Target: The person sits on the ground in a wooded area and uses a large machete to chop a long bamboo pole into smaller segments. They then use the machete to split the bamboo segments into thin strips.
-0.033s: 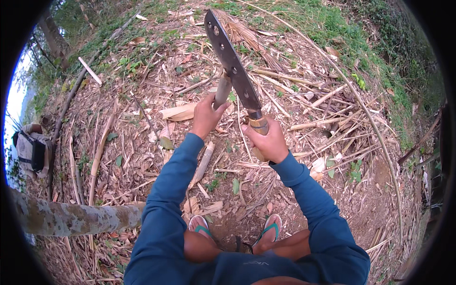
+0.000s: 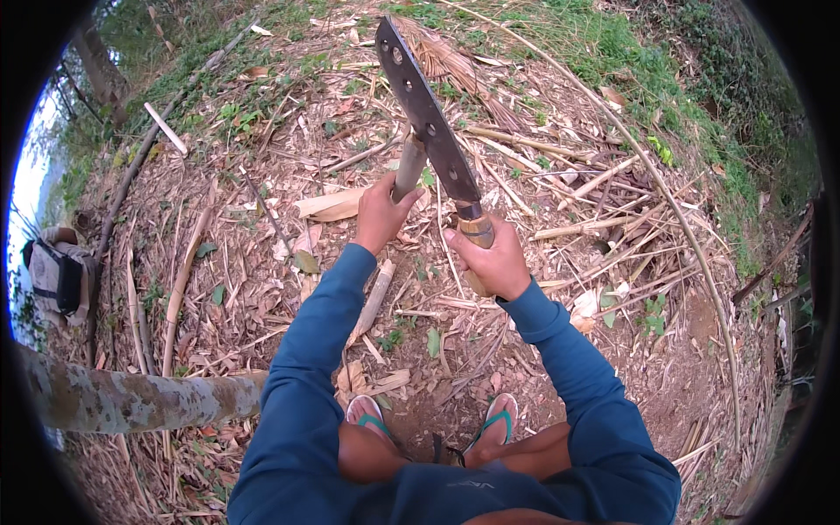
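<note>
In my right hand [image 2: 497, 259] is the wooden handle of a machete [image 2: 429, 120], its fingers wrapped round it. The dark, broad blade has several round holes and slants up toward the far left. My left hand [image 2: 381, 215] is closed round a short grey-brown stick [image 2: 409, 166], held roughly upright. The stick's far end meets or lies just behind the blade's left edge; I cannot tell if they touch. Below my left hand, a cut piece of wood [image 2: 374, 302] lies on the ground.
Dry leaves and chips cover the ground. Several sticks [image 2: 626, 210] are piled at the right, under a long curved pole [image 2: 652, 162]. A mottled trunk [image 2: 140, 402] juts in from the left, near a grey backpack [image 2: 63, 276]. My sandalled feet [image 2: 369, 414] stand below.
</note>
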The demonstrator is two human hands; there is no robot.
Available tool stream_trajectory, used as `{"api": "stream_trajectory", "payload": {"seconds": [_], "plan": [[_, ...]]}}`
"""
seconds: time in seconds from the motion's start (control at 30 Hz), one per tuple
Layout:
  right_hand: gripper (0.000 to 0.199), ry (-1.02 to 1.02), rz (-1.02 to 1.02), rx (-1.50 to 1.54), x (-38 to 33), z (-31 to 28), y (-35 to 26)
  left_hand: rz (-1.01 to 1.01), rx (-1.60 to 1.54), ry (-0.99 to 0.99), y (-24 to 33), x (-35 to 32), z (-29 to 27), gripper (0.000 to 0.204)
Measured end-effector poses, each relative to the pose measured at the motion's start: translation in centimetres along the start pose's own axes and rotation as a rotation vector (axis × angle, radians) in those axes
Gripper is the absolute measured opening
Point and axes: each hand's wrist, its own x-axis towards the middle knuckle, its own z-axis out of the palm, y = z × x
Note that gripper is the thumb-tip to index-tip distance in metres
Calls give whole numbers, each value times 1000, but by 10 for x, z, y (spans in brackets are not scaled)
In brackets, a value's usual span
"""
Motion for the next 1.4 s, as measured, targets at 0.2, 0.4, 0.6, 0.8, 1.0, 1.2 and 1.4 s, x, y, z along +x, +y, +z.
{"api": "stream_trajectory", "payload": {"seconds": [0.2,0.4,0.6,0.8,1.0,1.2,1.4], "plan": [[24,190,-258,-155,2,11,18,-7,65,34,1,-4,7,40],[20,188,-224,-153,-8,20,-27,-3,54,13,2,-7,3,45],[22,-171,148,417,-26,-2,-75,-23,-37,-49,-16,-2,-12,46],[17,138,-413,279,-31,-6,-121,-19,-31,-49,-24,-2,-9,44],[13,150,-500,325,-14,-3,-105,-21,-54,-43,-23,0,-6,43],[19,25,-119,20,0,8,14,65,-38,5,-21,-6,0,45],[19,30,-138,35,-9,-20,-43,157,26,83,43,6,-21,39]]}}
